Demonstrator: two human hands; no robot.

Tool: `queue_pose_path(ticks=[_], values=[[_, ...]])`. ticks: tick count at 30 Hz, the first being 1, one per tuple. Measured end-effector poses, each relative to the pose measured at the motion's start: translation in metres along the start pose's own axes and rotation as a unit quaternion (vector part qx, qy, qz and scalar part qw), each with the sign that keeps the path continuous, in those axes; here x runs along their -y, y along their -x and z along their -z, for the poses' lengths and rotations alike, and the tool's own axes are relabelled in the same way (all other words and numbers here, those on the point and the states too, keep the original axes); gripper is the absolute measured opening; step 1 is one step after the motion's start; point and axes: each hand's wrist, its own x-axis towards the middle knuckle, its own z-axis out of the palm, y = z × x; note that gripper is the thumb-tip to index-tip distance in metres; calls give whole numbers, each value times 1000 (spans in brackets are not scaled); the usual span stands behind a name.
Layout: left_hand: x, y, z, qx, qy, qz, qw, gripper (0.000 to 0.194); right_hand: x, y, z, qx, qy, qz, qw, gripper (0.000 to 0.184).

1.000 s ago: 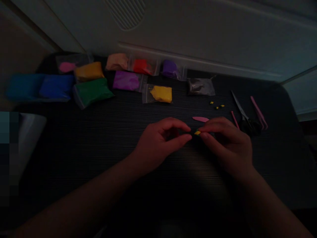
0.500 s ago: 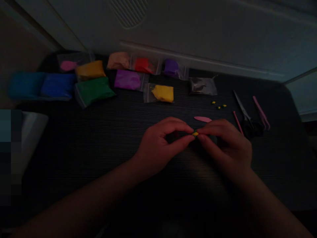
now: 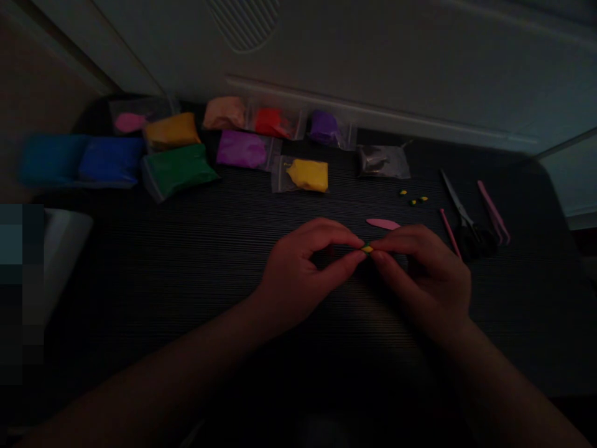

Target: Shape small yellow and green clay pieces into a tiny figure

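A tiny yellow and green piece of modelling clay (image 3: 367, 249) is pinched between my two hands over the dark table. My left hand (image 3: 305, 274) grips its left end between thumb and forefinger. From the other side, the thumb and forefinger of my right hand (image 3: 426, 277) press on its right end. Just behind the right fingers lies a flat pink modelling tool (image 3: 383, 223), its right end covered by that hand. Three small clay bits (image 3: 413, 201) in the same yellow and green rest farther back.
Black-handled scissors (image 3: 461, 211), a thin pink stick (image 3: 450, 234) and pink tweezers (image 3: 494, 213) lie at the right. Bags of coloured clay, including yellow (image 3: 310, 175), green (image 3: 180, 169) and grey (image 3: 383, 161), line the back. A pale object (image 3: 68, 249) stands at the left edge.
Both hands stay almost in place, still pinching the clay piece, which looks slightly turned between the fingertips. The whole view has shifted very slightly.
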Motion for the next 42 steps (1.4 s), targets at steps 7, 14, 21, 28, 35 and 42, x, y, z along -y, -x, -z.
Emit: queue_pose_path(ticks=[7, 14, 21, 28, 35, 42], values=[[0, 0, 1, -2, -8, -9, 1000, 11, 0, 0, 0, 2, -1, -2, 1000, 13], [0, 0, 1, 1, 2, -21, 1000, 9, -1, 0, 0, 2, 0, 8, 1000, 15], [-1, -1, 2, 0, -2, -23, 1000, 11, -1, 0, -1, 2, -2, 6, 1000, 15], [-1, -1, 2, -1, 3, -9, 1000, 11, -1, 1, 0, -1, -3, -4, 1000, 14], [0, 0, 1, 11, 43, 21, 999, 11, -1, -1, 1, 7, -23, -11, 1000, 13], [0, -2, -1, 28, 141, 119, 982, 17, 1, 0, -1, 5, -35, -33, 999, 9]])
